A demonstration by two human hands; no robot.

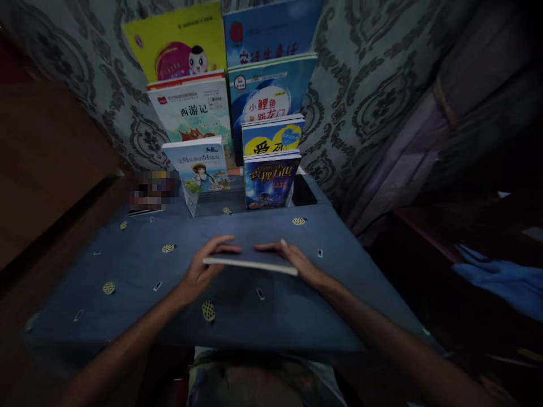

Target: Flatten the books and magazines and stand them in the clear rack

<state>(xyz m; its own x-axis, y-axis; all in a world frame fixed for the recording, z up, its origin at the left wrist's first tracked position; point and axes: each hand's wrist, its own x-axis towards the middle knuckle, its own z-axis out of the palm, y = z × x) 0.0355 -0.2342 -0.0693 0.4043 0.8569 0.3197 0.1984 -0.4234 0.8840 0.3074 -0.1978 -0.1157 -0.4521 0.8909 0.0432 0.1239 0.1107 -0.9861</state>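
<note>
Dimly lit, blue, yellow-patterned, cloth-covered tabletop [139, 271]; a thin, pale-edged book [254, 265] held above it.
Left hand [203, 263] and right hand [300, 261]: grip clamped on its opposite ends; beyond, colourful upright books [195, 110] in a clear plastic rack [192, 202], before grey, dark-scrolled wall covering [360, 68].

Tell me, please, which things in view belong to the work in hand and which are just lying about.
Likely in use:
- thin book, held by left hand and right hand
- clear stand and its displayed books

Apparently lying about:
- dark flat slab
- blue cloth
</note>
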